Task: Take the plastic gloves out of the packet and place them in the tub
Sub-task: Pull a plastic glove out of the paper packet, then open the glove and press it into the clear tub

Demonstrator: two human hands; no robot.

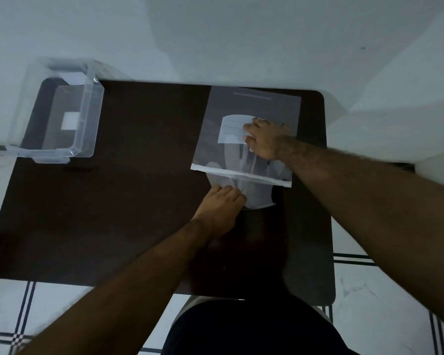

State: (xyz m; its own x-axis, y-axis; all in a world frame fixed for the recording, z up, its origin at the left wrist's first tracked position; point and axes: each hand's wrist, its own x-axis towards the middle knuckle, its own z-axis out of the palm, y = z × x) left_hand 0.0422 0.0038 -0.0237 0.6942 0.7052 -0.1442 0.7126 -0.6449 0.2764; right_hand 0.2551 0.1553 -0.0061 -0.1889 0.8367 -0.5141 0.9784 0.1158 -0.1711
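Two bare hands are working at one dark table (113, 201).

Item 1, packet (251, 108): clear plastic, flat on the table's far right part, its white-banded mouth facing the person. A white label (232, 129) is showing through it, just beside the right fingertips.

Item 2, right hand (265, 139): lying palm down on the packet, fingers (249, 128) spread and flat, pressing the packet to the table; they are gripping nothing.

Item 3, plastic gloves (256, 194): thin, translucent, partly inside the packet under and near the right hand, partly sticking out of the mouth onto the table. The part outside is lying between the two hands, touching the left fingertips.

Item 4, left hand (219, 213): resting knuckles up just below the packet's mouth, fingers (231, 192) drawn close together and pinching the protruding edge of the gloves.

Item 5, tub (87, 98): clear, open-topped, standing upright on the far left corner of the table, well apart from both hands and to the left of the left fingers. A white patch is showing on its floor.

Item 6, tiled floor (369, 290): pale with dark lines, lying under the table.
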